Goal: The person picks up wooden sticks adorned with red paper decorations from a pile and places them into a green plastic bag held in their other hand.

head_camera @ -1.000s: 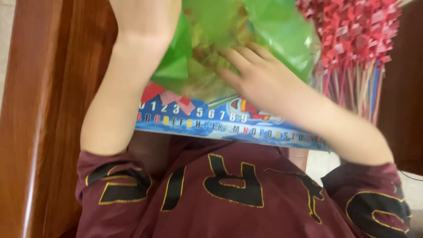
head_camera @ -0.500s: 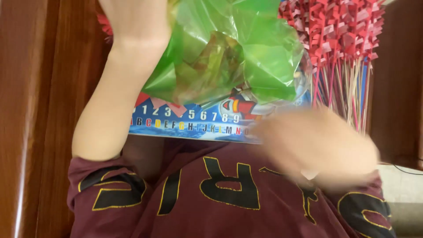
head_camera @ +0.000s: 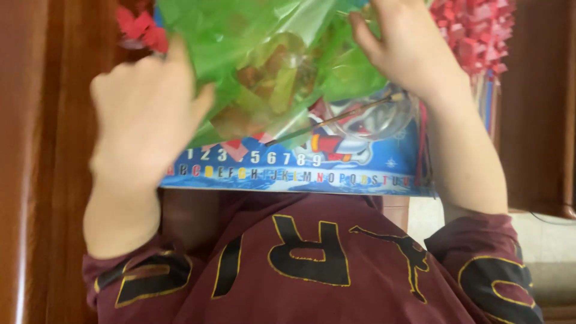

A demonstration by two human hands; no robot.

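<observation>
Right now both hands are on a crumpled sheet of green cellophane, which lies bunched on top of a blue board printed with rows of letters and digits and a cartoon figure. The left hand sits at the board's left edge, blurred, its thumb pressed against the green sheet and its fingers curled toward it; it looks to be gripping the cellophane's left side, though the blur keeps the exact hold unclear. The right hand is over the board's upper right part, fingers bent and pinching the cellophane's right edge, so that hand is clenched on the sheet. Between the two hands the cellophane rises in loose folds, and through it some brownish and yellowish shapes show (too hazy to name). A thin stick lies slanted across the board just below the green folds, near a clear round plastic piece. Beyond the board's right edge stands a bundle of red paper flowers on thin stems; a few red scraps lie past the board's upper left corner. Below the board is the person's maroon shirt with dark letters outlined in yellow. Brown wood runs along the left of the board.
</observation>
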